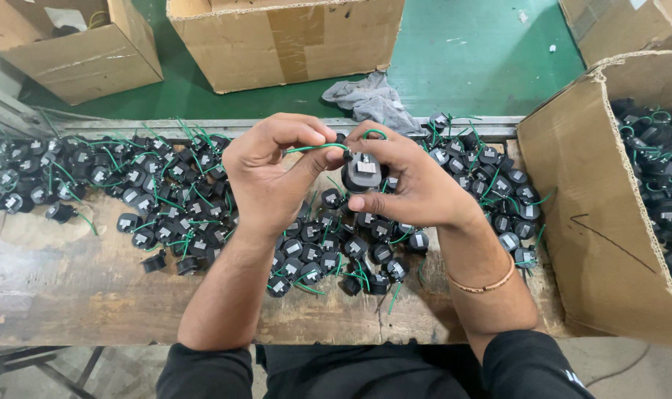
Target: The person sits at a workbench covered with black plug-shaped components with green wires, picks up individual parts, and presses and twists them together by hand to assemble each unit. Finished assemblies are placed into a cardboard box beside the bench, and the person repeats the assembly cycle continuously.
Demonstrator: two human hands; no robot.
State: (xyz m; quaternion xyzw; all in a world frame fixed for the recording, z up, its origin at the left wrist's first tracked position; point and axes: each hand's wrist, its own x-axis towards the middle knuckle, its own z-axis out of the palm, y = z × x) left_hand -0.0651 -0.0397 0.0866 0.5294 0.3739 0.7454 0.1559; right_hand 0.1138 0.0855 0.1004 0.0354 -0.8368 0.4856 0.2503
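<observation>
- Head view, centre of the frame: the left hand (265, 174) pinches the green wire (317, 147) between thumb and forefinger, closed tight on it, while the other fingers curl loosely.
- Just right of it, the right hand (413, 181) closes around a small black round part (362, 174) with a pale label on its face, thumb below and fingers wrapped behind; the wire runs from this part across to the left hand.
- The held part sits above the bench (70, 295), over the middle of the pile and clear of it.
- To do this step well, the person likely needs to keep the wire taut but not strained between the two hands, so that it bends where wanted and does not pull at its root in the part.
- The label face points toward the camera, which seems a good way to keep the part's orientation in check.
- Across the upper half of the bench, from left edge to right, lies a spread of like black parts with green wires (173, 207); loose wires tangle, so lifting one part at a time looks wise.
- At the right of the frame an open cardboard box (594, 222) holds more such parts.
- Upper centre, a grey rag (369, 100) lies on the green floor (483, 52) beyond the bench, beside further cardboard boxes (284, 41).
</observation>
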